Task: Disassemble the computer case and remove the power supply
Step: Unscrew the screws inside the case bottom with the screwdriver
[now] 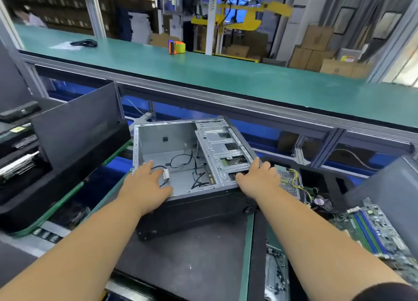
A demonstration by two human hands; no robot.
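Observation:
The computer case (181, 142) lies on its side, open face up, on a dark mat in front of me. Its bay holds only loose black cables and a white connector (165, 174). A silver drive cage (224, 151) fills its right half. My left hand (144, 183) grips the case's near left edge, thumb over the rim. My right hand (257, 178) grips the near right edge by the drive cage, fingers curled into an opening. A power supply (288, 183) with a perforated grille and yellow wires lies just right of the case.
A motherboard (375, 228) lies at the right, with a small fan (319, 201) beside it. Black case panels (77, 128) and stacked cases stand at the left. A raised green conveyor shelf (226, 74) runs behind, carrying an orange tape dispenser (176, 47) and a coiled cable (84, 43).

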